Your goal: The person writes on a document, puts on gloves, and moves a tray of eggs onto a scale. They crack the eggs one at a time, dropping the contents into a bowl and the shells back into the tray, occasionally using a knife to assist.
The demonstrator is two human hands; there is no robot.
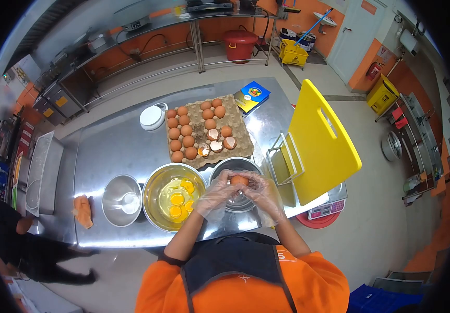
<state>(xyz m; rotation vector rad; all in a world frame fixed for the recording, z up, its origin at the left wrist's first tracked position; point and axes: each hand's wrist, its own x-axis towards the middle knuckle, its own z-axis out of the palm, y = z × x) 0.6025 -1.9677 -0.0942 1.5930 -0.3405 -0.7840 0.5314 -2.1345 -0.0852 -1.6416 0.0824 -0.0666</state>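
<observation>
A brown egg [239,180] is held between my left hand [220,192] and my right hand [260,191], both in clear plastic gloves. The fingers of both hands close round it, above a metal bowl [240,208]. To the left, a larger metal bowl [153,218] contains several yolks [177,199] in clear egg white. Beyond my hands lies a cardboard egg tray [240,125] with several whole brown eggs [185,130] and several broken shells [216,145].
An empty-looking metal bowl [113,194] and an orange cloth [83,211] lie left. A yellow cutting board [325,151] stands in a white rack [286,161] at right, near a scale [327,208]. A round white object [152,118] and blue-yellow booklet [252,96] lie behind. A person [21,235] stands far left.
</observation>
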